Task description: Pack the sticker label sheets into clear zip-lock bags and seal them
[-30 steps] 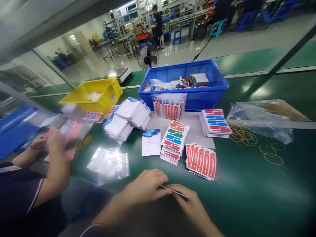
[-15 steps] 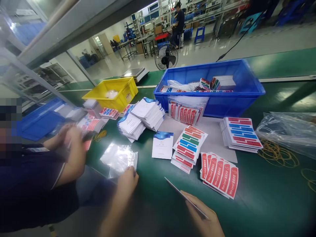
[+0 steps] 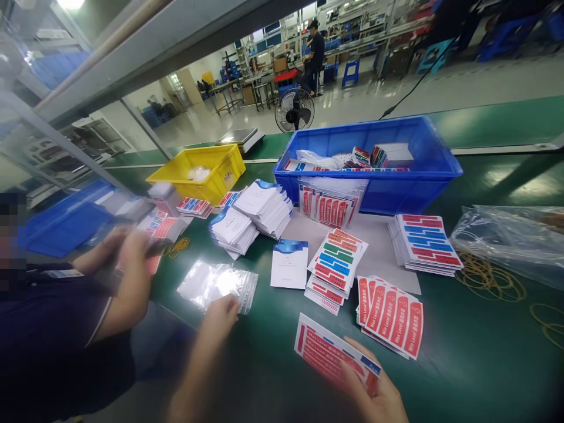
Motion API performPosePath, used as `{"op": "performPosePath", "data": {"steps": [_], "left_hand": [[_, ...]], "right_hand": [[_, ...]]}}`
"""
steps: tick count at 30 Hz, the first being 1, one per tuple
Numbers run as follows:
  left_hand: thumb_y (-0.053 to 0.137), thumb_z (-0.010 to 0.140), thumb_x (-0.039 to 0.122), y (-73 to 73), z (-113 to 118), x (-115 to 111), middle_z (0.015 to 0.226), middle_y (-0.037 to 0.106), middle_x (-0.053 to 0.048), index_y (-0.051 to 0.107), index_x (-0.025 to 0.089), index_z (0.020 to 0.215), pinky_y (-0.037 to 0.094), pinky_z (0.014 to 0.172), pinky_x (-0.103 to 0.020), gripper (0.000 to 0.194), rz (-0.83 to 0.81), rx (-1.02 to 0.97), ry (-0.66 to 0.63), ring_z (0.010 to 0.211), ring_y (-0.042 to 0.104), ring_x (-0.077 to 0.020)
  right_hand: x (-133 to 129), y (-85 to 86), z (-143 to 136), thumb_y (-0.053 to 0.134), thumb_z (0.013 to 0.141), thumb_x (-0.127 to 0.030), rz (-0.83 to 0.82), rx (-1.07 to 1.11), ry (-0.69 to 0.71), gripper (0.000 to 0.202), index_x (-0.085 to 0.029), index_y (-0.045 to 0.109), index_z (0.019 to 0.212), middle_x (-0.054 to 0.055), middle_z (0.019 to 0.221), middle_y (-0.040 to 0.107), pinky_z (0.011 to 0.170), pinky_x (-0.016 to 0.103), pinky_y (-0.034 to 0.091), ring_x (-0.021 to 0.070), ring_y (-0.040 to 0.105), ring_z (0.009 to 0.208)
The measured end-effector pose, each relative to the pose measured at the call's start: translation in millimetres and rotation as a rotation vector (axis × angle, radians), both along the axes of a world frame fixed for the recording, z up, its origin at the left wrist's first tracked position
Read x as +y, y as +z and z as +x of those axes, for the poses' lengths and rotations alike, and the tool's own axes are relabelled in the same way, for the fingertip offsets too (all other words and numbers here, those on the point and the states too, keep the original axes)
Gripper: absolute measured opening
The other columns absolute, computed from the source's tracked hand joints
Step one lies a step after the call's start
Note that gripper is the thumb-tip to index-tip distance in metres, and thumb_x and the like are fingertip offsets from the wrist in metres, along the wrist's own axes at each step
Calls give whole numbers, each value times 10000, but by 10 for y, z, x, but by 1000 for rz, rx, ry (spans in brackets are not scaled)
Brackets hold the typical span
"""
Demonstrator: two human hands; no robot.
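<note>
A green worktop (image 3: pixel 462 364) in a factory hall carries sticker stacks, a blue bin (image 3: pixel 396 176) and a yellow bin (image 3: pixel 211 176). Near its front edge, the right hand (image 3: pixel 379 399) pinches a red label sheet (image 3: pixel 326 352) between thumb and fingers; the left hand (image 3: pixel 220 314) has its fingers curled on the near edge of clear plastic bags (image 3: pixel 215 283).

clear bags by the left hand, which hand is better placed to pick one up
Left, most likely. The left hand already rests at the edge of the clear bags, fingers on the pile. The right hand is busy holding a stack of red label sheets, further off.
</note>
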State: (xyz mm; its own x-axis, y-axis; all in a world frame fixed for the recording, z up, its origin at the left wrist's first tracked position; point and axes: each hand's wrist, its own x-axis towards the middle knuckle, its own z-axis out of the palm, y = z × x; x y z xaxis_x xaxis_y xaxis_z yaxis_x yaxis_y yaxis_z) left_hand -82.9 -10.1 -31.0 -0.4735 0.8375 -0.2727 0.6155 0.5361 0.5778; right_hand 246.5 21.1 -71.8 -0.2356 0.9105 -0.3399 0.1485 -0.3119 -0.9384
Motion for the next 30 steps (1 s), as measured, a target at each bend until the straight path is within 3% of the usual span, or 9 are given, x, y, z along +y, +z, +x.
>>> {"op": "performPosePath", "data": {"steps": [4,9,12,14,17,19,22,24,30], "left_hand": [[503,817,443,43,-50,19,519,581,11,551,184,714,403,558,-242,283,73,0,103,526,577,-169],[579,767,511,114,-49,54,466,544,35,531,182,681,386,520,-218,344,177,-78,222,473,513,-133],[587,775,501,153,9,77,491,567,27,540,176,708,390,531,-214,335,233,-148,210,486,518,-126],[577,795,478,197,136,93,528,587,16,552,172,743,411,556,-219,312,255,-222,166,520,546,-132],[560,826,421,279,499,125,561,567,11,559,163,738,410,554,-217,273,256,-293,-11,536,542,-125],[557,841,353,323,813,151,606,541,10,546,158,686,373,553,-206,249,270,-254,-221,559,505,-105],[556,834,230,340,1247,189,646,509,21,501,156,653,325,566,-198,203,276,-217,-530,595,451,-88],[552,808,151,320,1448,205,647,497,30,455,155,643,303,567,-197,192,252,-202,-660,597,431,-82],[513,771,79,205,1626,223,637,476,36,369,159,629,261,560,-211,218,199,-136,-816,588,396,-86]], "right_hand": [[-5,213,-89,567,760,-594,-61,14,-142,795,-267,278,1425,104,1297,514,800,305,576,267,612,1050],[-10,354,-151,569,763,-593,-8,-80,-243,935,-248,85,1485,114,1451,326,834,351,559,323,505,1196],[-26,274,-114,556,779,-589,19,-103,-254,912,-247,94,1486,95,1447,357,831,333,559,311,503,1204],[-25,162,-63,563,788,-566,32,-93,-212,793,-242,273,1451,71,1408,438,801,281,567,288,528,1184],[4,-26,-1,599,784,-518,85,-66,21,511,-235,615,1209,58,1239,613,767,224,566,264,589,1112],[22,-109,3,582,808,-491,174,-82,133,389,-226,701,1066,69,1141,671,823,237,543,254,612,1075],[9,-128,-38,509,874,-453,238,-107,168,350,-218,703,1045,82,1079,695,883,261,506,222,641,1008],[-21,-89,-66,490,895,-428,239,-88,202,337,-214,685,1069,85,1100,685,884,253,494,206,636,1011],[-74,59,-88,480,908,-381,242,-42,197,290,-196,679,1010,73,1000,701,821,257,481,187,645,922]]}}
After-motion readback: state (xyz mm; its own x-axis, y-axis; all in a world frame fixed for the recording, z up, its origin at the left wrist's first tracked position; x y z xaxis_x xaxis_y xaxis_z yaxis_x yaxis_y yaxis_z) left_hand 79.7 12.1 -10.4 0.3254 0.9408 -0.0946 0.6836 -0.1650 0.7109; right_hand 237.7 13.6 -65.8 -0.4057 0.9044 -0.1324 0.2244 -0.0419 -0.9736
